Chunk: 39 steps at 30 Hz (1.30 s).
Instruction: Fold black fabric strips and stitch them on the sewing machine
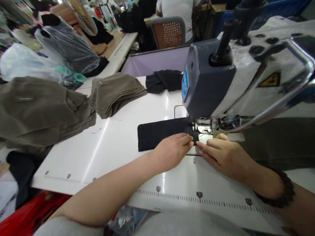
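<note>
A black rectangular fabric piece [154,132] lies flat on the white sewing table, its right end at the presser foot [203,128] of a sewing machine [209,75]. On its right part rests my left hand [172,149], palm down, fingers stretched and lying on the cloth. My right hand [226,155] is just right of the fabric, with its extended index fingertip touching the right edge. Its other fingers are partly bent and hold nothing that I can see. The needle's point is hard to make out.
Olive cloth pieces lie in a large stack [36,108] and a smaller stack [114,91] at the left. Folded black pieces [163,81] sit at the back. A ruler scale [177,194] runs along the front edge. Beyond are a chair [168,32] and a seated person [178,14].
</note>
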### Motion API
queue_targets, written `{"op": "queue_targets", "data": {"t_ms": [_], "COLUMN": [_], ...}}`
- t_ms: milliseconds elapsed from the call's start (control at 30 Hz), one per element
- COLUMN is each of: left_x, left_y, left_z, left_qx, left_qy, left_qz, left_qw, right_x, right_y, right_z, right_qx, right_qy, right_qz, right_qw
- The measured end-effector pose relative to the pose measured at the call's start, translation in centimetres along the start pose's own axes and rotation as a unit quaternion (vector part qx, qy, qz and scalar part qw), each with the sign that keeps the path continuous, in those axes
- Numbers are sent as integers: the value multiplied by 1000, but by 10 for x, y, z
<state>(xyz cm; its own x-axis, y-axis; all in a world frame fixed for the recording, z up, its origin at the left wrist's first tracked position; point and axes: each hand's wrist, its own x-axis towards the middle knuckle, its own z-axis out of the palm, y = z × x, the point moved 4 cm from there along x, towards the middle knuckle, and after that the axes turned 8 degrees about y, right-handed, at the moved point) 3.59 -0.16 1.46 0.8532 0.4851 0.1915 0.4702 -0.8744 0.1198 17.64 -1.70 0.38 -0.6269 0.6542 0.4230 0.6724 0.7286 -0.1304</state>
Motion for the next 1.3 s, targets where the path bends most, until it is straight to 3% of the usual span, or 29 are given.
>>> {"op": "queue_targets", "data": {"t_ms": [400,667,833,1033,1300], "left_x": [15,23,23,23,10], "left_y": [-22,-35,-36,-35,-29], "left_z": [1,1,1,3,5], "left_qx": [-30,-21,-29,-15,89], "left_qy": [-31,-21,-28,-26,15], "left_qz": [-46,-76,-79,-68,-88], "left_qw": [998,997,996,997,992], "right_x": [1,-20,-36,-38,-51], "right_y": [8,15,26,27,18], "right_z": [9,-33,-36,-39,-43], "right_qx": [-11,-73,-49,-26,-97], "right_qy": [-17,-48,-78,-37,-5], "right_qz": [44,106,130,117,86], "right_qw": [999,991,987,992,992]}}
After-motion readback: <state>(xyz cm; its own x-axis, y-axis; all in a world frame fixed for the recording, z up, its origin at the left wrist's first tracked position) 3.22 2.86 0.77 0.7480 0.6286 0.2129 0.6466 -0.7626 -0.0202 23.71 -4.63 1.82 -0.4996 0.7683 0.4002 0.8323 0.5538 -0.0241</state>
